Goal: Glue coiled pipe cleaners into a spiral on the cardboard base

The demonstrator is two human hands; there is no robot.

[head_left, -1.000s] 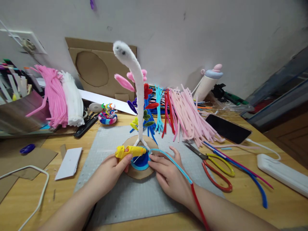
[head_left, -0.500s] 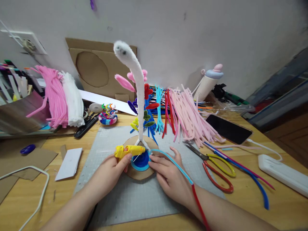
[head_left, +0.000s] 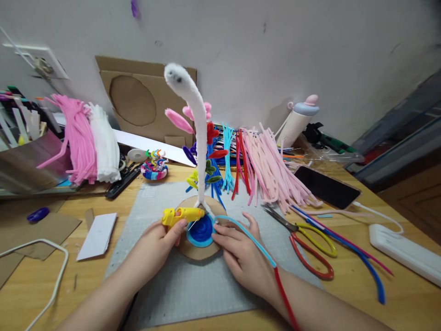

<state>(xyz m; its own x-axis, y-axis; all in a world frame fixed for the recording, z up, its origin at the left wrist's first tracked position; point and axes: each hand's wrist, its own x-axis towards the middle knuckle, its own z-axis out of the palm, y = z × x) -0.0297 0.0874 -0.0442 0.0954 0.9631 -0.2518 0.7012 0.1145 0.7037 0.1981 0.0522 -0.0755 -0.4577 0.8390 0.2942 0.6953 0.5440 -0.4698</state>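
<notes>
My left hand [head_left: 161,239] is wrapped round a yellow glue gun [head_left: 182,215], its nozzle over the upper edge of a blue coil [head_left: 200,230] with a light blue rim. The coil lies on a round cardboard base [head_left: 193,252], from which a white fuzzy stem [head_left: 200,138] rises and bends at the top. With its fingertips, my right hand [head_left: 241,248] presses the light blue pipe cleaner [head_left: 255,236] at the coil's right edge. That strip runs back over my right wrist and joins a red one [head_left: 285,299].
A grey cutting mat [head_left: 165,294] lies under the base. Scissors [head_left: 299,230], a phone [head_left: 327,186] and a white power strip [head_left: 403,253] are on the right. Pink pipe cleaners [head_left: 265,165] lie behind; a folded white card [head_left: 97,236] is at left.
My left hand and the glue gun have shifted slightly left along the coil's top edge. My right hand stays nearly in place.
</notes>
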